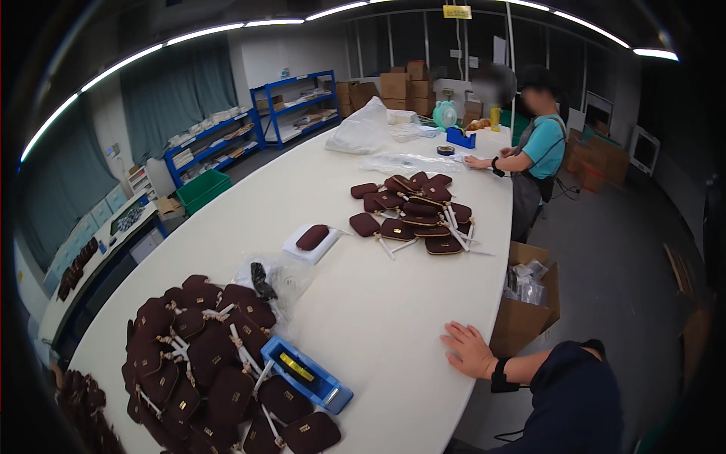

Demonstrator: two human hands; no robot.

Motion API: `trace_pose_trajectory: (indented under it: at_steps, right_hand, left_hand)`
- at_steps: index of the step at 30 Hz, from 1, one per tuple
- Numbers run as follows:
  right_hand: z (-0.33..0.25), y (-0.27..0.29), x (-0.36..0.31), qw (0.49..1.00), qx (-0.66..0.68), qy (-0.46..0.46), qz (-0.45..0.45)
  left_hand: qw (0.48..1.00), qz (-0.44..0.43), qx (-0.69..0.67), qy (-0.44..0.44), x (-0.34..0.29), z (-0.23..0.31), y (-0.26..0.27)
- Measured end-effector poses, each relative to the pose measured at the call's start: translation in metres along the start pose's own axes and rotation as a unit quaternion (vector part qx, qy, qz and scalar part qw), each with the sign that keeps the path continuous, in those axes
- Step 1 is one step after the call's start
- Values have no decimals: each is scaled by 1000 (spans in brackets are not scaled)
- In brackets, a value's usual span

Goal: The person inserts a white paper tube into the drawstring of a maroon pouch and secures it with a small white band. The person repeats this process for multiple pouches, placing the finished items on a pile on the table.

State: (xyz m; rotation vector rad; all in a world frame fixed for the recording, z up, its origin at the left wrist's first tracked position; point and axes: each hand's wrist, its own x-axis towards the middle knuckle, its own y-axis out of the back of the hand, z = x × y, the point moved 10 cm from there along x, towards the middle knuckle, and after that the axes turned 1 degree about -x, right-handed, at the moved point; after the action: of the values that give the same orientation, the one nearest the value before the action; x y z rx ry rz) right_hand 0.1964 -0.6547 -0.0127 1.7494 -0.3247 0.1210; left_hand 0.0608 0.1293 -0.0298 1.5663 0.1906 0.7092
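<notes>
My right hand (469,350) lies palm down on the white tabletop near its right edge, fingers stretched and a little apart, holding nothing. A black band circles that wrist, below a dark sleeve. My left hand is out of view. Left of the right hand stands a blue tape dispenser (306,376) with a yellow roll. It sits against a large heap of dark maroon zip pouches (212,356), several with white-wrapped straps. Farther up the table is a smaller pile of similar pouches (420,209). Between the piles, one pouch (312,237) rests on white sheets (291,246).
Crumpled clear plastic (291,280) lies beside the large heap. A co-worker in a turquoise shirt (546,144) stands at the table's far right, hands near clear bags and another blue tape dispenser (460,138). An open carton (522,318) of packaged items stands below the right edge.
</notes>
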Motion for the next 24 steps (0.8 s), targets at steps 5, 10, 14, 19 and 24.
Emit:
trace_pose_trajectory:
  at_steps: [5,10,14,19,24]
  right_hand:
    - [-9,0,5,999,31,18,9]
    - [12,-18,-12,998,58,3,6]
    - [2,-18,-13,993,-19,79,84]
    - [18,-40,-4,995,-21,25,-94]
    - [23,-42,-4,996,-14,9,-90]
  left_hand:
    - [985,75,154,7,-38,-17,28]
    - [986,-11,-72,149,-45,-56,-5]
    - [981,27,-106,162,-53,-56,12]
    - [973,40,-157,161,-51,-64,23]
    - [982,84,-124,117,35,-76,55]
